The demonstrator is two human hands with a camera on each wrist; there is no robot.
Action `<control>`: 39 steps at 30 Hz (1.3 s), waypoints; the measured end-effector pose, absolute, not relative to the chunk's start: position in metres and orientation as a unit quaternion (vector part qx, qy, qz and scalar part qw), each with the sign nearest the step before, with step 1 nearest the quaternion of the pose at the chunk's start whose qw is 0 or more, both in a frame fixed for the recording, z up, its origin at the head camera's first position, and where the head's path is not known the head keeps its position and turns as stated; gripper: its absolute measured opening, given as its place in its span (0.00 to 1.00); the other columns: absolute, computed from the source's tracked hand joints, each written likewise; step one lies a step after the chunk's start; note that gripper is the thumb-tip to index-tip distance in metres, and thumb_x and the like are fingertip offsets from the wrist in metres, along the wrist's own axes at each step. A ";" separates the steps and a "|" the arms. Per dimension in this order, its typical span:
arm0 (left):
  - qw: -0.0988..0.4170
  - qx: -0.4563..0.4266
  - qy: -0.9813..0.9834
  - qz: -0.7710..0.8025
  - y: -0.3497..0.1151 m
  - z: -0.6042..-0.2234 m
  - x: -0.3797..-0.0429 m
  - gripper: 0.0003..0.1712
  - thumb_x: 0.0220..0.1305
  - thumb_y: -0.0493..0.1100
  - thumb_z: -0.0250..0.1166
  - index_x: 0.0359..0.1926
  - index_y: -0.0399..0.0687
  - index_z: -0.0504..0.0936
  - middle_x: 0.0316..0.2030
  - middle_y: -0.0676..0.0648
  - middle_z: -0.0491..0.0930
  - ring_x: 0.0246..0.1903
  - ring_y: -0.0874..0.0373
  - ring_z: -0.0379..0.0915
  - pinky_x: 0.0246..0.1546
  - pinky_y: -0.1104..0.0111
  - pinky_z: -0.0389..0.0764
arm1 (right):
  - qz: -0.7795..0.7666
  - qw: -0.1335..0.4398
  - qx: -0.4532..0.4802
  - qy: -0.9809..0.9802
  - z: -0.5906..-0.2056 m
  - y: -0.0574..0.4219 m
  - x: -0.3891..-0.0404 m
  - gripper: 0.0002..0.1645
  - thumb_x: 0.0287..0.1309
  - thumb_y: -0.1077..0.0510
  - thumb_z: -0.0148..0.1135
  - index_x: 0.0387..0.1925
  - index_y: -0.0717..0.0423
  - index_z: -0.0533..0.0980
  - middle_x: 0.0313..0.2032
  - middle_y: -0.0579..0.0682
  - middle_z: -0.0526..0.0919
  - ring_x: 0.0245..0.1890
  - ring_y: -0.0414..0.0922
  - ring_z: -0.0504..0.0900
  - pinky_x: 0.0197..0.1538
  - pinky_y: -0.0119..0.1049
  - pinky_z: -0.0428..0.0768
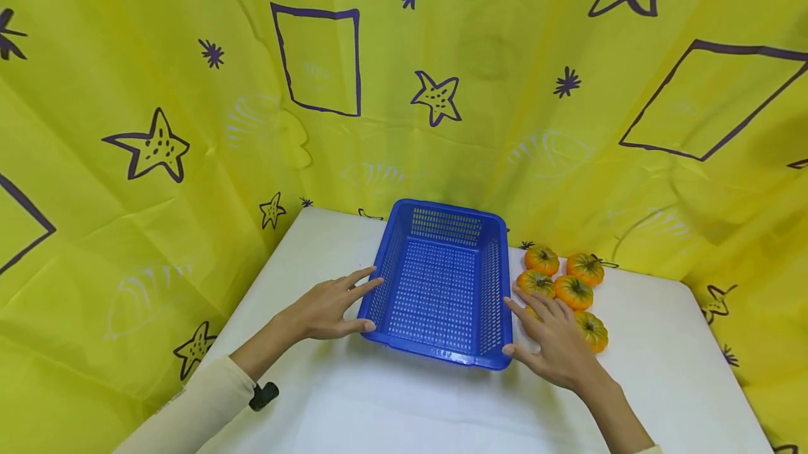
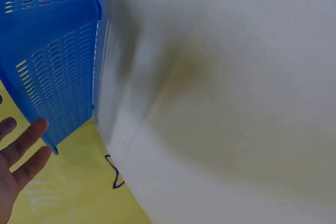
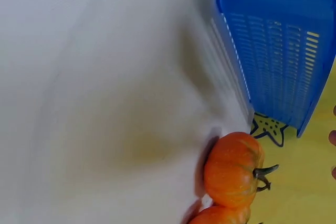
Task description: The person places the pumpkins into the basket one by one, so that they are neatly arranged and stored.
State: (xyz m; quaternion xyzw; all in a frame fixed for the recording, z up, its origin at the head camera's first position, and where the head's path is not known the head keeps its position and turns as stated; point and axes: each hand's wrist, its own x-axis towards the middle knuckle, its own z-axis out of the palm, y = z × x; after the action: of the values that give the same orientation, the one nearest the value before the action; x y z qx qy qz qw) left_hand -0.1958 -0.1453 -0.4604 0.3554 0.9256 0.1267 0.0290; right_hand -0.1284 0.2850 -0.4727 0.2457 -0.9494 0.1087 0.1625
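A blue plastic basket (image 1: 435,285) with slotted walls sits on the white table, with nothing inside it. My left hand (image 1: 325,308) is at its left side, fingers spread and fingertips at the rim. On the opposite side my right hand (image 1: 558,342) reaches toward the right rim with extended fingers; whether they touch it is hard to tell. Several small orange-and-green pumpkins (image 1: 574,292) lie right of the basket, one partly hidden behind the right hand. The left wrist view shows the fingers beside the basket's outer wall (image 2: 63,72). In the right wrist view only fingertips (image 3: 333,138) show.
White cloth covers the table (image 1: 353,398). A yellow curtain (image 1: 492,40) with starfish and frame drawings hangs close behind and along both sides. A small black object (image 1: 264,396) is by the left sleeve.
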 end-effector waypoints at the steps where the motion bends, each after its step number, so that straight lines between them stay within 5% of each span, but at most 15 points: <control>1: 0.036 0.355 0.924 0.135 -0.145 -0.462 -0.196 0.45 0.66 0.70 0.57 0.77 0.57 0.61 0.77 0.46 0.57 0.63 0.39 0.73 0.59 0.43 0.77 | 0.111 0.166 0.243 -0.949 -0.474 0.286 -0.128 0.45 0.52 0.32 0.68 0.68 0.49 0.72 0.68 0.58 0.72 0.64 0.62 0.69 0.62 0.68 0.64; 22: 0.062 0.349 0.904 0.237 -0.146 -0.485 -0.200 0.40 0.67 0.66 0.60 0.74 0.54 0.66 0.77 0.49 0.56 0.71 0.42 0.63 0.63 0.46 0.75 | 0.153 0.194 0.160 -0.956 -0.484 0.324 -0.118 0.36 0.51 0.43 0.74 0.58 0.57 0.78 0.57 0.61 0.81 0.55 0.63 0.77 0.54 0.66 0.74; 39: 0.066 0.337 0.901 0.265 -0.142 -0.488 -0.199 0.38 0.68 0.63 0.61 0.72 0.51 0.69 0.77 0.49 0.57 0.72 0.45 0.61 0.65 0.48 0.74 | 0.289 0.110 0.031 -0.951 -0.484 0.376 -0.115 0.37 0.63 0.51 0.68 0.66 0.66 0.68 0.62 0.72 0.70 0.57 0.70 0.70 0.49 0.67 0.72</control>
State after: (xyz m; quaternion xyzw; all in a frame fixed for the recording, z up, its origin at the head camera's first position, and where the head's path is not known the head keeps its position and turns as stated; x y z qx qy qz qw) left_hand -0.1987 -0.1425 -0.4882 0.3370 0.9009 0.2653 0.0661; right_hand -0.1154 0.3761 -0.4841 0.0306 -0.9505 0.2889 0.1100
